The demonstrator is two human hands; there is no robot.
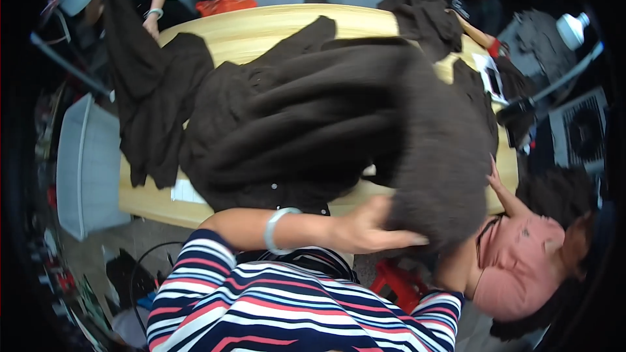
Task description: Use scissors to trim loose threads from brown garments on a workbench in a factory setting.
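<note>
A large dark brown knit garment point(313, 111) lies bunched across the table in front of me. Its right part is raised toward me and blurred by motion. My left hand point(365, 228), with a pale bangle on the wrist, is at the lower edge of this raised cloth. Its thumb stands apart from the stretched fingers, which lie against the cloth. My right forearm point(456, 264) goes up behind the raised cloth, and the cloth hides my right hand. Small pale buttons show on the dark fabric near my left forearm.
The light wooden table point(261, 21) has more dark garments at its left point(147, 111) and far right point(424, 16). Co-workers stand at the far left, far right and close on my right, one in a pink top point(521, 261). Grey bins point(91, 169), a red stool point(398, 283) and lamps surround it.
</note>
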